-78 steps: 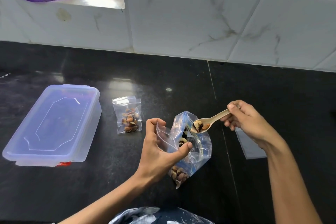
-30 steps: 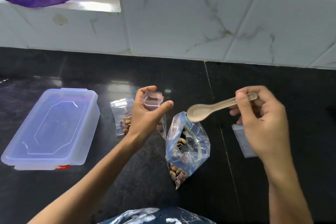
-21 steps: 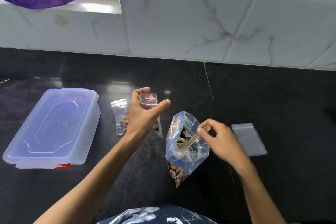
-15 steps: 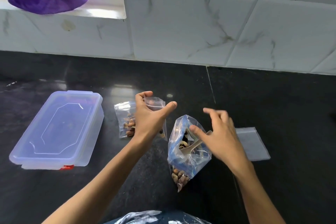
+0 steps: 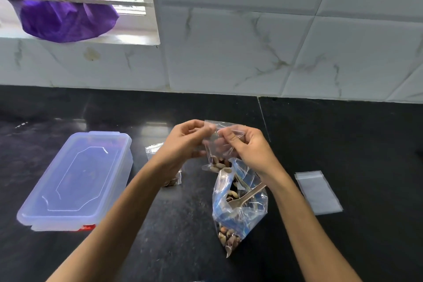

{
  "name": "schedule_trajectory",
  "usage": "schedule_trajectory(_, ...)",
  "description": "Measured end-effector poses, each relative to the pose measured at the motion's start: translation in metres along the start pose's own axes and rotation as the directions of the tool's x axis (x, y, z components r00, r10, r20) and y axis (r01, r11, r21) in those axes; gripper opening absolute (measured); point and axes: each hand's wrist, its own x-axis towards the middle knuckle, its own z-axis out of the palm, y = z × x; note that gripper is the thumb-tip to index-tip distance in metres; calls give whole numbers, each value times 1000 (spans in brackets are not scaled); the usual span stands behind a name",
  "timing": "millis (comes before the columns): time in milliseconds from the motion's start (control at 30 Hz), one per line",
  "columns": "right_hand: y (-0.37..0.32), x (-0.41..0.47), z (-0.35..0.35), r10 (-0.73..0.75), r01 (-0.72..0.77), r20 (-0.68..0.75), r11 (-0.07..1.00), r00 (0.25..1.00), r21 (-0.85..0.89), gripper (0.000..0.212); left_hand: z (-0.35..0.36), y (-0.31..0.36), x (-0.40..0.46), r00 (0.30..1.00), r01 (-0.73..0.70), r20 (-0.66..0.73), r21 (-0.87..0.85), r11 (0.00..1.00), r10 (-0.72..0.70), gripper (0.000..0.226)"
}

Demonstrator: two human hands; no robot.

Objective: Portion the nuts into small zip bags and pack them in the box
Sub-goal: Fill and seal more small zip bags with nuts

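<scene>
Both hands hold a small clear zip bag [image 5: 218,153] with nuts in its bottom, raised above the black counter. My left hand [image 5: 183,144] pinches its top left edge and my right hand [image 5: 248,150] pinches its top right. Below them stands the large open bag of nuts [image 5: 238,208] with a pale spoon [image 5: 246,197] resting inside. Another filled small bag [image 5: 170,178] lies behind my left forearm, mostly hidden. The lidded translucent plastic box [image 5: 75,181] sits at the left.
A stack of empty small zip bags [image 5: 318,192] lies on the counter at the right. A tiled wall rises behind the counter, and a purple cloth [image 5: 59,4] hangs at a window at the top left.
My right hand left the spoon in the large bag and rose to the small bag's top edge. Both hands now hold that bag, higher and more centred.
</scene>
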Motion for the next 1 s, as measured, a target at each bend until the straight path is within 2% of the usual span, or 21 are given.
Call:
schedule_trajectory(167,1,3,-1,26,-26,9,999,1000,32,27,-7,-6,2,996,-76,-43,92,993,80,10)
schedule_trajectory(267,0,5,2,39,-37,-22,993,999,111,20,-5,-7,4,972,-192,-81,252,948,219,9)
schedule_trajectory(367,-1,7,4,13,-5,-54,991,998,132,12,1,-13,7,915,-304,-134,389,870,380,12)
schedule_trajectory(500,-1,10,7,-10,23,-91,990,996,136,8,8,-21,10,870,-342,-177,455,822,460,22)
schedule_trajectory(633,2,9,13,12,13,-109,973,994,230,10,9,-26,11,843,-328,-234,489,808,484,25)
schedule_trajectory(800,6,9,18,-15,56,-187,976,982,211,19,13,-24,10,876,-341,-210,368,865,434,20)
schedule_trajectory(867,8,11,19,-29,67,-196,980,980,188,21,13,-22,10,912,-316,-193,228,921,361,27)
schedule_trajectory(1000,9,13,19,-62,85,-188,989,980,117,21,12,-17,8,958,-225,-181,1,974,221,25)
